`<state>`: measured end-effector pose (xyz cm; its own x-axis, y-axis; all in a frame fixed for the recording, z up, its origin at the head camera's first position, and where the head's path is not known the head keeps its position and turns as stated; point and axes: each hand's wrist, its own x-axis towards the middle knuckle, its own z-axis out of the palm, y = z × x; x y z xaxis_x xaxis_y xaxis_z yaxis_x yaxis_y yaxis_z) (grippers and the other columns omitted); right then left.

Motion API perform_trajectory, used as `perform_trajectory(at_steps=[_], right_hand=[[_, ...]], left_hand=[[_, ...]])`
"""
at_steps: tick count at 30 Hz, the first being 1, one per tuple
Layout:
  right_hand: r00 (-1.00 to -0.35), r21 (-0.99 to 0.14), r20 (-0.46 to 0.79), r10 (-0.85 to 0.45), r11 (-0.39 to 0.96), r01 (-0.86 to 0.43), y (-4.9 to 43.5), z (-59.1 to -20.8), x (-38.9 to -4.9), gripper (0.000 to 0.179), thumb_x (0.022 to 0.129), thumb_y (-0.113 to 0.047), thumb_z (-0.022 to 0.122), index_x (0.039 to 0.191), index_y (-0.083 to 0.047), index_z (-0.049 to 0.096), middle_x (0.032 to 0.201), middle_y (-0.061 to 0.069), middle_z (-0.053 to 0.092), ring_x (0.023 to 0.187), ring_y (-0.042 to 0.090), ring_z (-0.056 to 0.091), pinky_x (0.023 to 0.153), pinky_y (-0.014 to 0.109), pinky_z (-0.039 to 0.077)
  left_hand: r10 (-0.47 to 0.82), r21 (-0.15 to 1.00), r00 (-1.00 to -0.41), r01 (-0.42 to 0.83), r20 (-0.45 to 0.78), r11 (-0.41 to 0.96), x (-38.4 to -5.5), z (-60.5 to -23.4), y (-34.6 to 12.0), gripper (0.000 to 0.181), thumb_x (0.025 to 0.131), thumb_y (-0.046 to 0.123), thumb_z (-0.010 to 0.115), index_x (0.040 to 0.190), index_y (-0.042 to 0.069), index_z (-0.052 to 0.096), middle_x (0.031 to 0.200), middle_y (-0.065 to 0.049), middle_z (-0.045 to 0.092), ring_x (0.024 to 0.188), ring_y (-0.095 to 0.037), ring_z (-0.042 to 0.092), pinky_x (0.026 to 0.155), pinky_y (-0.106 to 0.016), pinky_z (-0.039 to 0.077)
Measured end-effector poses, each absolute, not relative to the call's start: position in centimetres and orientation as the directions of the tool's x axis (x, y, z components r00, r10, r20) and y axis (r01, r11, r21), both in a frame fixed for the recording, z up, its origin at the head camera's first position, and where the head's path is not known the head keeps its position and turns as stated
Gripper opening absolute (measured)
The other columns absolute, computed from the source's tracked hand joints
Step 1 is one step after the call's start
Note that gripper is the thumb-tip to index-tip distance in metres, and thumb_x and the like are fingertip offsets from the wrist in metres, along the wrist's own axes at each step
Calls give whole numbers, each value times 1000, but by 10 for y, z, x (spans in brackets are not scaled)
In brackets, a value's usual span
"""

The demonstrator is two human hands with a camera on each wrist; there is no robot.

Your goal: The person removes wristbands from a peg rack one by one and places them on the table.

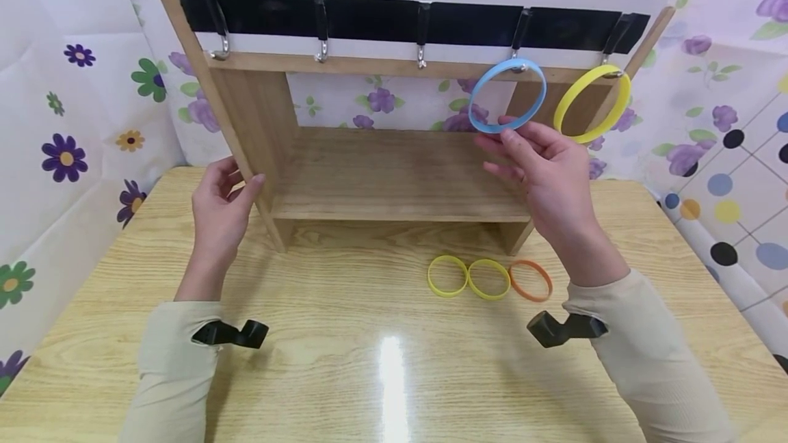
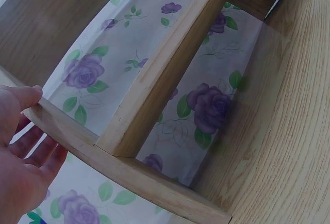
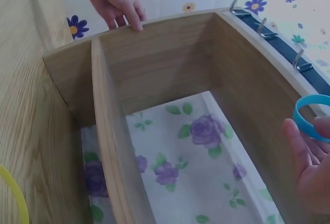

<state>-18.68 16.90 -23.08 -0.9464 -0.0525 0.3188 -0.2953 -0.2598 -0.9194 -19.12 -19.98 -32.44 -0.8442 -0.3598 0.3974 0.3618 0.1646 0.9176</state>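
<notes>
Blue ring (image 1: 489, 128), in head view, is pinched by right hand (image 1: 550, 169) near the rack (image 1: 406, 169)'s right edge; yellow ring (image 1: 565, 102) hangs, three rings (image 1: 469, 277) lie unhung. Left wrist: left hand (image 2: 23, 159) pinches rack's left edge. Right wrist: three hooks (image 3: 298, 59) look bare.

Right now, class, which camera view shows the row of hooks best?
The head view: it takes in all five hooks along the black strip, though the blue ring and yellow ring overlap the two rightmost. The right wrist view shows only three, at upper right; the left wrist view shows none.
</notes>
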Motion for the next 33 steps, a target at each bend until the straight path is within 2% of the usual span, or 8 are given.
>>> perform_trajectory(at_steps=[13,22,27,33], right_hand=[[-915,-886,399,-61,-282,-368,160,-229,-183,23,90,-4,65,110,8,66,111,19,66,98,27,67,81,34,55],[-910,-871,413,-33,-305,-384,159,-211,-179,27,88,-4,68,111,9,66,103,19,68,91,25,69,79,34,55],[-903,-880,427,-43,-249,-404,158,-206,-176,24,88,-4,68,109,8,67,102,17,69,92,25,69,79,34,55],[-902,-904,423,-88,-101,-414,158,-211,-172,23,90,-7,68,111,3,69,102,12,70,96,23,67,79,33,56]], left_hand=[[-370,920,-842,362,392,151,-190,-326,-202,32,89,1,66,119,4,59,111,0,59,104,-16,55,89,-22,48],[-370,918,-841,368,396,147,-192,-326,-199,32,89,-2,64,120,-1,56,109,2,60,102,-15,56,89,-23,49],[-371,921,-843,360,389,148,-192,-326,-199,34,89,-2,64,122,-1,56,109,2,60,103,-15,56,90,-25,48],[-371,922,-843,355,388,156,-192,-325,-199,35,89,-1,64,123,-2,55,110,3,59,103,-15,56,91,-25,48]])
